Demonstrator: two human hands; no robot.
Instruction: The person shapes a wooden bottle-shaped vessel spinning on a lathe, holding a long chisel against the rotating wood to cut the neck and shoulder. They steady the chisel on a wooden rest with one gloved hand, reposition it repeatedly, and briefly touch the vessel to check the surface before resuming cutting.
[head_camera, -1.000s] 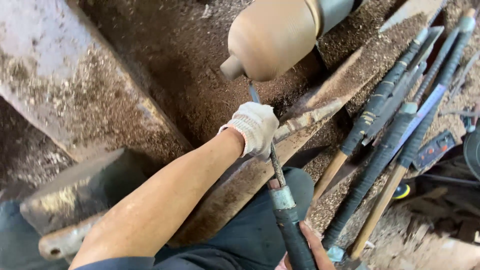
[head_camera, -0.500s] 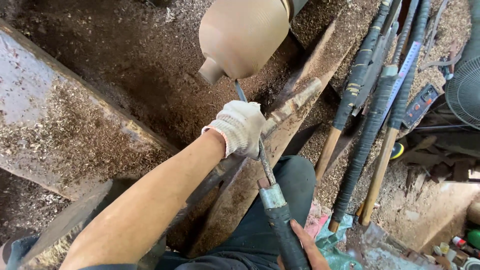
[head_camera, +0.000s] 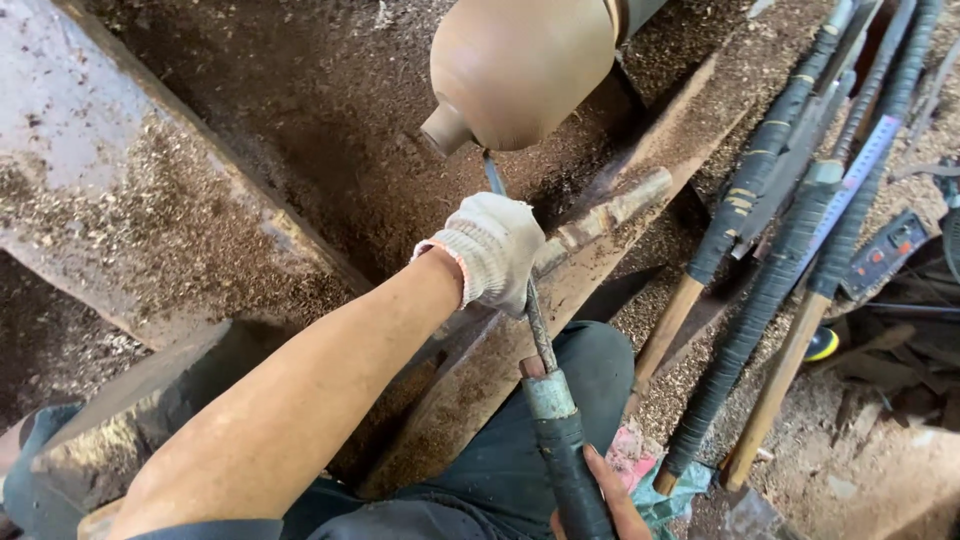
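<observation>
Two hands on one long turning tool (head_camera: 535, 340). Left hand (head_camera: 497, 250), in a white knit glove, is clamped around the tool's metal shaft just below the workpiece, resting against a rusty metal tool rest (head_camera: 600, 215). Right hand (head_camera: 610, 500) is bare, only partly in view at the bottom edge, fingers wrapped on the tool's black taped handle (head_camera: 570, 470). Hands are well apart along the tool, one on the shaft, one on the handle.

Tool runs from bottom centre up to the workpiece; its tip sits under the rounded end of a brown wooden piece (head_camera: 520, 70), mounted horizontally on the lathe. Workpiece has a small stub (head_camera: 445, 130) at its near end. Can't tell if the tip is actually touching the wood; the glove and shadow hide the contact point.

Lathe bed (head_camera: 150, 200) is heavy rusty metal, coated in sawdust and fine shavings. Shavings also fill the trough under the workpiece.

Right of the tool rest: several more long tools (head_camera: 770, 260) lying side by side, black wrapped grips, wooden ends, leaning diagonally. A metal ruler (head_camera: 855, 180) lies among them.

Dark trousers (head_camera: 490, 470) are visible at bottom, with a pink and teal rag (head_camera: 650, 480) just beside the right hand.
</observation>
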